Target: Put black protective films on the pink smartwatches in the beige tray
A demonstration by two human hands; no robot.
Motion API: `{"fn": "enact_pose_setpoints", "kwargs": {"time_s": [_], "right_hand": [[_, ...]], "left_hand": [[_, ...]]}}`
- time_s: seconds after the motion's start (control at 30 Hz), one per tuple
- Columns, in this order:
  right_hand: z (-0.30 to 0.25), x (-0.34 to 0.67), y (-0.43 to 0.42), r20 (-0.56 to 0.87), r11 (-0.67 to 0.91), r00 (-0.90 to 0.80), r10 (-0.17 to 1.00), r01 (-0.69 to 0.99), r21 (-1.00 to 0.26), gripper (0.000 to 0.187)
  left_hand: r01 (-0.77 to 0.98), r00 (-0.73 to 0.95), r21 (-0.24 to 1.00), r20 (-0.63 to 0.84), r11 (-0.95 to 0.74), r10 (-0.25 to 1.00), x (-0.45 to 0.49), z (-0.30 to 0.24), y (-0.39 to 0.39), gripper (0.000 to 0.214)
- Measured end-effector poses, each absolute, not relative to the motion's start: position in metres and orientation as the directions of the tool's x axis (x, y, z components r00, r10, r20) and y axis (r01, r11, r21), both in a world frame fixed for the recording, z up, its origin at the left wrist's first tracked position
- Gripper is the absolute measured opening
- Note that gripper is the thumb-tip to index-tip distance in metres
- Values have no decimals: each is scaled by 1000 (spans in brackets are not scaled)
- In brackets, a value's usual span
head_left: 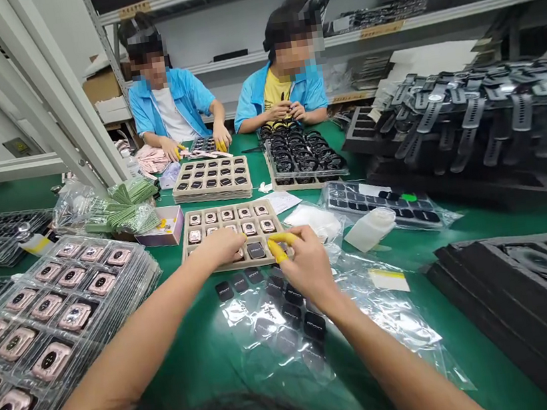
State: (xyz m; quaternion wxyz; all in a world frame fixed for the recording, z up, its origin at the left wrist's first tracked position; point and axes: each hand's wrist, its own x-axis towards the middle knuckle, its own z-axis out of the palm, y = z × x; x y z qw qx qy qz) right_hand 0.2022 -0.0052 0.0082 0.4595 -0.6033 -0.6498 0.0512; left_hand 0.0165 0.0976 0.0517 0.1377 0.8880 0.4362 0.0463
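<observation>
Dark square pieces: scattered loosely over clear plastic on the green counter (192, 350), just this side of the work; several dark squares (314, 324) are marked with print too small to be read.
Left side: pink watch bodies (47, 305) are held in a stack of clear trays (149, 275).
Right side: black foam trays (494, 310) are stacked at the edge of view.
Left hand: placed over the near row of the beige tray; the left hand (223, 245) hides its own fingertips, so whether anything is gripped cannot be told.
Right hand: thumb and finger, in yellow covers, are brought to the tray's near right corner; whether a piece is pinched by the right hand (309, 267) cannot be made out.
Beige tray: watch bodies are seated in the compartments of the beige tray (253, 262); a dark-faced square piece (256, 251) is seen in the near row, between the hands.
Step in hand: judged to be fingertip work on the near row.
Next move: light, exact fingertip control seems called for, the compartments being closely set.
Beyond: a white bottle (371, 229) is tilted at the right; a second beige tray stack (213, 193) is set behind.
Far side: similar handwork is done by two co-workers in blue jackets (249, 97).
</observation>
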Motion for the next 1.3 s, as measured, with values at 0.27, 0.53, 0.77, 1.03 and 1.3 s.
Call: {"fn": "enact_pose_setpoints", "kwargs": {"time_s": [0.27,0.53,0.77,1.03,1.3], "right_hand": [[-13,201,-28,452,342,97,887,520,-783,25],[1,205,-37,613,614,-204,763,524,-590,44],[-1,204,-36,648,708,-321,691,481,-516,35],[19,203,-43,406,417,-93,909,247,-875,13],[9,208,-41,127,232,-194,973,800,-553,16]], "left_hand": [[721,639,294,70,-628,766,-5,31,84,17],[-4,439,999,-39,45,898,3,18,6,50],[-39,576,947,-239,319,782,-8,18,1,63],[-16,540,930,-301,368,786,-6,16,1,72],[-12,247,968,-240,250,939,-16,17,11,67]]}}
